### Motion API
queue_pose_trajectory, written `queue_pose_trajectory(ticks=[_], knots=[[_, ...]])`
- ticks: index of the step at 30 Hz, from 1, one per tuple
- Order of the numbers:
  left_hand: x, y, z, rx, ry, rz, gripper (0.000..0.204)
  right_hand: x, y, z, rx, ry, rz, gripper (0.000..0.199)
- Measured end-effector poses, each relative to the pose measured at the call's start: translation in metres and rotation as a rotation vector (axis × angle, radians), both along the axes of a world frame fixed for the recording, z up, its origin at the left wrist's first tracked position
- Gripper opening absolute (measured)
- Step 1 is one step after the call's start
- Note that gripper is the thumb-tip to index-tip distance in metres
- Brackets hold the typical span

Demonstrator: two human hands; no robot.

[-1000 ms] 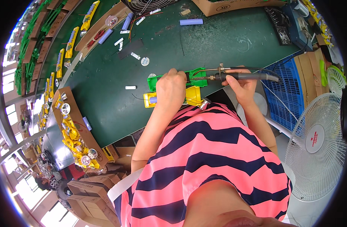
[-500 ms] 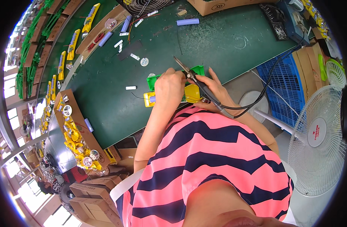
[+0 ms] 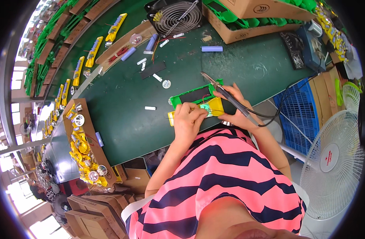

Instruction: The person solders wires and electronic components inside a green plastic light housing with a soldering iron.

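A soldering iron (image 3: 233,99) with a black cable lies across my right hand (image 3: 241,113), gripped between its fingers, its tip pointing up and left over the bench. The thumb of that hand rests at the wide end of a yellow lamp housing (image 3: 217,107). My left hand (image 3: 187,120) is over the housing's other part, with fingertips pinched beside a small bright green circuit board (image 3: 206,108). What the pinch holds is too small to make out. Just beyond lies a green housing half (image 3: 175,101) with a black strip (image 3: 195,95) inside.
Around the work lie a round white disc (image 3: 166,84), a white strip (image 3: 150,108) and a blue cylindrical battery (image 3: 212,49). A black fan (image 3: 174,18) and a carton (image 3: 230,36) of green parts stand behind. Left is a box (image 3: 95,147) of yellow housings; right, a floor fan (image 3: 329,159).
My view has shifted, so the bench appears lower. My left hand has shifted on the housing, uncovering the circuit board and more of the green half. The soldering iron stays in my right hand.
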State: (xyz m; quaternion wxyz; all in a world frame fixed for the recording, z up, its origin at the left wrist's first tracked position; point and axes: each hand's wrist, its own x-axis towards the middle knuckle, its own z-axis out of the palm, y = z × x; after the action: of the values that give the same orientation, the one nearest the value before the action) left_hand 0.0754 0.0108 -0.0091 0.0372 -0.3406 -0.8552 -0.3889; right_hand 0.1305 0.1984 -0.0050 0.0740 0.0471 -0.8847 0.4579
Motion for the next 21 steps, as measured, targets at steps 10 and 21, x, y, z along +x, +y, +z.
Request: queue_pose_trajectory(ticks=[10, 21], knots=[[-0.003, -0.006, 0.003, 0.005, -0.096, 0.068, 0.009, 0.050, -0.003, -0.025, -0.165, 0.436, -0.220, 0.021], [-0.003, -0.001, 0.007, -0.076, -0.093, 0.055, 0.007, 0.052, -0.019, -0.042, -0.478, 0.336, -0.410, 0.017]])
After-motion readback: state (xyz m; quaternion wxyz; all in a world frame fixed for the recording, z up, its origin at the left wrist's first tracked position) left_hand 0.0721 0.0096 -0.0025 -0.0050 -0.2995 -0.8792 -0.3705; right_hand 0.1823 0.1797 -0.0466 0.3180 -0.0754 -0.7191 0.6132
